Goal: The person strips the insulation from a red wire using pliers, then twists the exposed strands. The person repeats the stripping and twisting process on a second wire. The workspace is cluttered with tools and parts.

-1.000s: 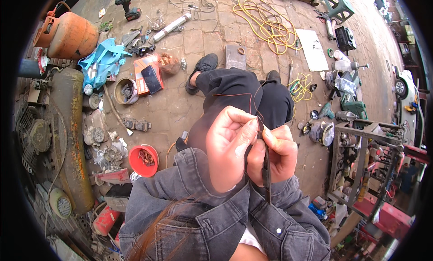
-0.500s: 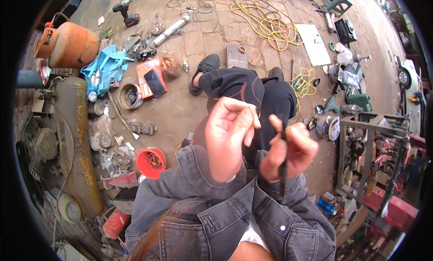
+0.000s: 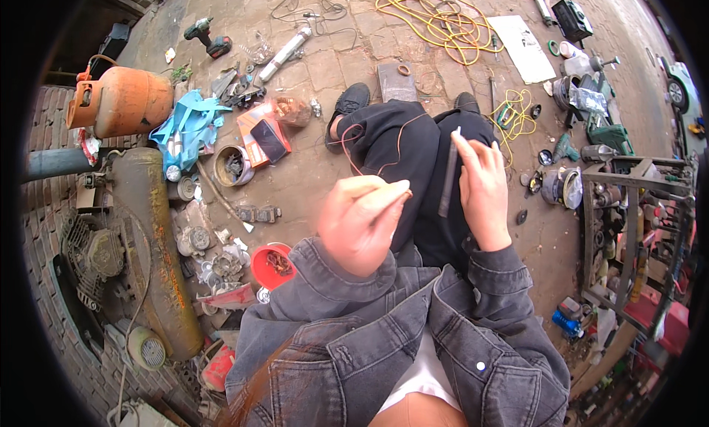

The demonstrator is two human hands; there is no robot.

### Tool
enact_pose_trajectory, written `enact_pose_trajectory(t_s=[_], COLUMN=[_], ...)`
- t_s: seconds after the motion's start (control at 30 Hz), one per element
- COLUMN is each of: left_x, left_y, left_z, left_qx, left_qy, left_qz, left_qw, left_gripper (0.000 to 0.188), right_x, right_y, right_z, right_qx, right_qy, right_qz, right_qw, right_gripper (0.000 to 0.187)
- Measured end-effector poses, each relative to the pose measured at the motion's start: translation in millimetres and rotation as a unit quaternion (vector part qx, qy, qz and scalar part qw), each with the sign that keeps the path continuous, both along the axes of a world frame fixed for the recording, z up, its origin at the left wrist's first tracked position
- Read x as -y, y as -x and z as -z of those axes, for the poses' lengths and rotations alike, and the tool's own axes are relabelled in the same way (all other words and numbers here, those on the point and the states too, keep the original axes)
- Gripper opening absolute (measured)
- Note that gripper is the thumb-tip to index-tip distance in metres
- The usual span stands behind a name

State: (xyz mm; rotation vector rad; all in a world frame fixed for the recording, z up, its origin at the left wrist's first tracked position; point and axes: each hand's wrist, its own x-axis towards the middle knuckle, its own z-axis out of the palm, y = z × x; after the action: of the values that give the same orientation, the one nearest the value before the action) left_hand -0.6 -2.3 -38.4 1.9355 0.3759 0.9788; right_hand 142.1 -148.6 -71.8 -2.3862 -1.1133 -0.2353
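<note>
My left hand [image 3: 360, 226] is closed in a pinch in front of my knees, slightly blurred. A thin reddish wire [image 3: 399, 148] loops above it across my dark trousers [image 3: 406, 177] and seems to run into its fingers. To the right, my right hand [image 3: 485, 194] grips a long, dark, flat strip [image 3: 447, 180] with a light tip near the index finger. The strip hangs nearly upright along the fingers, apart from the left hand. Whether it is a blade or a file I cannot tell.
Left of me stand a red bucket [image 3: 260, 265] with copper-coloured scraps, a rusty cylinder [image 3: 159, 257], an orange gas tank [image 3: 136, 102] and a blue bag [image 3: 188, 128]. A cordless drill [image 3: 208, 38] and yellow cable [image 3: 432, 21] lie ahead. A metal frame [image 3: 628, 228] stands right.
My right hand has turned and moved up and right, its strip now pointing upward. The left hand has shifted slightly down, and the reddish wire shows as wider loops.
</note>
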Motion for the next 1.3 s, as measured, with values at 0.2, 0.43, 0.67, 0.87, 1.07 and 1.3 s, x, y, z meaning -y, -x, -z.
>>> enact_pose_trajectory(t_s=[0.2, 0.43, 0.67, 0.87, 1.07, 1.3], left_x=[7.5, 6.8, 9.6, 8.3, 4.9, -0.9], left_y=[-5.9, -13.1, -15.5, -15.6, -21.9, -17.0], left_z=[1.8, -0.4, -5.8, -12.7, -14.7, -20.5], left_qx=[-0.011, 0.006, -0.012, -0.023, -0.077, -0.04], left_qy=[-0.088, -0.112, 0.136, 0.194, 0.235, 0.157], left_qz=[0.031, 0.072, 0.021, 0.134, 0.226, 0.137], left_qw=[0.996, 0.991, 0.99, 0.971, 0.942, 0.977], left_gripper=[0.032, 0.038, 0.046, 0.037, 0.031, 0.019], right_x=[2.6, -4.5, 10.0, 14.5, 16.2, 20.2], right_y=[30.0, 44.4, 30.6, 27.4, 29.7, 31.5], right_z=[-42.3, -44.8, -48.9, -50.6, -55.1, -62.3], right_qx=[-0.308, -0.507, -0.582, -0.604, -0.6, -0.556], right_qy=[-0.271, -0.318, -0.408, -0.427, -0.433, -0.393], right_qz=[-0.089, -0.047, -0.052, -0.058, -0.054, -0.048], right_qw=[0.908, 0.8, 0.701, 0.671, 0.67, 0.731], right_gripper=[0.032, 0.014, 0.011, 0.008, 0.008, 0.009])
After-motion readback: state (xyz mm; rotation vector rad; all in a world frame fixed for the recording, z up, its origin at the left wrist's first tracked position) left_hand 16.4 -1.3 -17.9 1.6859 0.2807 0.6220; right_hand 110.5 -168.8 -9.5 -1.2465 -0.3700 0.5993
